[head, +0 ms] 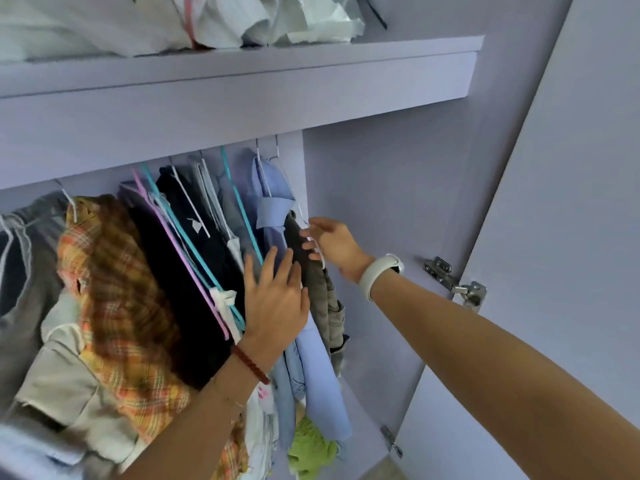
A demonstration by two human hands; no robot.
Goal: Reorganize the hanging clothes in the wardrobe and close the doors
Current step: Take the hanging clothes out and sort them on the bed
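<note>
The lilac wardrobe [398, 188] stands with its right door [571, 237] swung wide, a steel hinge [457, 284] showing on it. Above the rail, the shelf [242, 77] carries crumpled white bags [173, 19]. The hanging clothes [194, 258] crowd the rail: an orange plaid shirt [114, 289], dark garments, a light blue shirt [273, 209], and a grey-green garment [322, 292] at the far right. My left hand [275, 299] lies flat with fingers spread against the clothes, gripping nothing. My right hand [334, 242] pinches the white hanger [313, 237] carrying the grey-green garment.
</note>
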